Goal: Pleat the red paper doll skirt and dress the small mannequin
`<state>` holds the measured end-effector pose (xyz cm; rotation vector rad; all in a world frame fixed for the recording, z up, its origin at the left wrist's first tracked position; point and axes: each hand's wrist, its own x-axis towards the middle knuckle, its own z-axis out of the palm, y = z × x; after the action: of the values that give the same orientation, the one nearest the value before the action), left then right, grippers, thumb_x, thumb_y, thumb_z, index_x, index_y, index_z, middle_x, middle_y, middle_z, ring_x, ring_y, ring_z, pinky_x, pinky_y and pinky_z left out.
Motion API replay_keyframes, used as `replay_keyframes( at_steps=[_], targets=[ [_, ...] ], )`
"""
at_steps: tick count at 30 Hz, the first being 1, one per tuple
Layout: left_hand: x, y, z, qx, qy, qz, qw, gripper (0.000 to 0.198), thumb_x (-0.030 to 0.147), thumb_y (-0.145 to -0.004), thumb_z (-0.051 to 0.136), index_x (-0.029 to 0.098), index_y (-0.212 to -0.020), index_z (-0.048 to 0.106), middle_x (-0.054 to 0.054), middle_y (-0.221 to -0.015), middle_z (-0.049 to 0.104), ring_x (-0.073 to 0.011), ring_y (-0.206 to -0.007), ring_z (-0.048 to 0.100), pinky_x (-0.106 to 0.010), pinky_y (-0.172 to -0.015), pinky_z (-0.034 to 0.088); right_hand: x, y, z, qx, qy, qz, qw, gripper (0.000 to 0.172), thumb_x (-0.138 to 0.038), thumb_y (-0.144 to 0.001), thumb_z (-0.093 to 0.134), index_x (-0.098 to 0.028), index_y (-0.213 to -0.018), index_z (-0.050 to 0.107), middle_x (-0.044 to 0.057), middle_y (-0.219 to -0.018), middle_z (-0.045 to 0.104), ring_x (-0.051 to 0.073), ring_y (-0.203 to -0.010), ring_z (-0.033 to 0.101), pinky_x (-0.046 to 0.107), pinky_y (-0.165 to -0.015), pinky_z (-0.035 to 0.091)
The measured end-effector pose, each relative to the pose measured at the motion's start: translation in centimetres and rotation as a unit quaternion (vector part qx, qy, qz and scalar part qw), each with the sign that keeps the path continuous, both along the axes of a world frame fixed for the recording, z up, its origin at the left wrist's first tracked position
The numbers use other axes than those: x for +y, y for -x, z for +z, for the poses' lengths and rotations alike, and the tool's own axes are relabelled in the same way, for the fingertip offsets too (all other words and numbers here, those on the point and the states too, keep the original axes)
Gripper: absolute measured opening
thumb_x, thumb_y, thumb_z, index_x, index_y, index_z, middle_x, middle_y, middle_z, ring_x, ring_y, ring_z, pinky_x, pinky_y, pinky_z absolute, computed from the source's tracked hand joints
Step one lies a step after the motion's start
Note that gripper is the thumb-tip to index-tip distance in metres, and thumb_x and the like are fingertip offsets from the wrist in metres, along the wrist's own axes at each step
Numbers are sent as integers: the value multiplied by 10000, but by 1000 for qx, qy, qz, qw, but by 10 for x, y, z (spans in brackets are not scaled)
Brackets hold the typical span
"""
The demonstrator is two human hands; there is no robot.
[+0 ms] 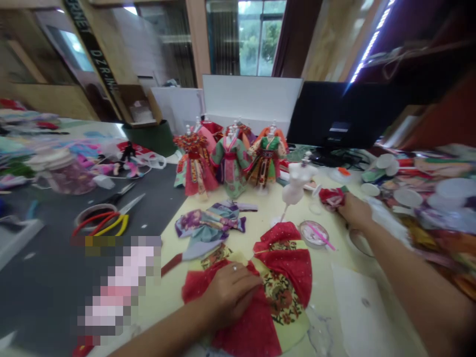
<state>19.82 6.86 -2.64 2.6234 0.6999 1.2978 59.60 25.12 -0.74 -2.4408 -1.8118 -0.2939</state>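
A wide red and yellow flowered cloth [284,292] is spread near the near edge of the table [327,322], and the left hand [230,292] is laid on it with the fingers loosely curled; whether the cloth is gripped cannot be told. The right hand [353,210] is closed on a small red cloth bundle [330,197] toward the right side of the table, near a round dish [313,234] holding a pink stick [322,237]. A white dress form [296,186] stands beyond the dish. Folded purple and green cloth [210,223] is laid beyond the left hand, and a row of dressed dolls [230,163] is stood toward the far edge. Scissors [130,206] are left on a dark mat [48,282] beside the table.
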Motion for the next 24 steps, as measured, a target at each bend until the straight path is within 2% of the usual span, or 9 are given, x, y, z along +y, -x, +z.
replay_keyframes(
  at_steps=[1, 3, 6, 11, 14, 18, 21, 24],
  targets=[
    [1, 0, -1, -10, -5, -1, 1000, 226, 53, -773, 517, 121, -981, 574, -76, -740, 670, -159, -680, 611, -307, -648, 505, -1, 1, 2, -8, -4, 2, 1000, 269, -256, -806, 461, -116, -1013, 560, 170, -925, 610, 253, -791, 578, 304, -603, 357],
    [3, 0, -4, -15, -4, -3, 1000, 250, 33, -769, 516, 114, -999, 572, -79, -730, 663, -161, -690, 612, -301, -646, 507, -4, 3, 4, -33, -28, 0, 999, 286, -209, -829, 391, -108, -1039, 555, 181, -1002, 582, 254, -835, 565, 305, -628, 356],
    [4, 1, -6, -20, -16, -3, 1000, 255, 41, -787, 503, 123, -1019, 572, -77, -762, 672, -151, -698, 622, -286, -659, 512, -14, 10, 2, -66, -39, 42, 996, 301, -181, -844, 356, -113, -1055, 560, 179, -1071, 552, 257, -928, 533, 316, -720, 353],
    [2, 2, -5, 0, -27, 18, 999, 239, 78, -820, 474, 152, -1021, 580, -59, -791, 688, -138, -731, 648, -256, -702, 520, -41, 17, -9, -68, 31, 154, 985, 237, -170, -791, 455, -151, -945, 634, 127, -973, 606, 221, -916, 537, 300, -791, 349],
    [2, 3, -7, 13, -38, 23, 999, 240, 84, -825, 472, 150, -1027, 585, -56, -802, 694, -137, -756, 652, -254, -745, 522, -54, 16, -9, -54, 57, 185, 980, 281, -153, -786, 451, -156, -995, 638, 114, -958, 618, 211, -918, 548, 298, -804, 356],
    [3, 6, -12, 21, -47, 37, 998, 232, 95, -826, 491, 152, -1025, 594, -52, -814, 698, -132, -781, 652, -252, -797, 515, -64, 13, 2, -33, 47, 190, 980, 335, -129, -778, 443, -181, -1058, 619, 91, -986, 615, 203, -930, 548, 291, -815, 367],
    [4, 6, -12, 23, -52, 42, 998, 216, 110, -833, 490, 157, -1013, 600, -45, -815, 702, -127, -786, 656, -243, -807, 515, -63, 9, 12, -20, 14, 157, 987, 351, -138, -805, 401, -172, -1100, 588, 109, -1066, 585, 215, -977, 533, 299, -834, 376],
    [5, 6, -11, 26, -60, 47, 997, 204, 119, -838, 486, 160, -998, 605, -42, -822, 706, -127, -797, 658, -247, -820, 515, -54, 2, 21, -3, 6, 137, 991, 399, -235, -820, 452, -154, -1206, 509, 131, -1203, 513, 241, -1089, 486, 313, -894, 366]
  ],
)
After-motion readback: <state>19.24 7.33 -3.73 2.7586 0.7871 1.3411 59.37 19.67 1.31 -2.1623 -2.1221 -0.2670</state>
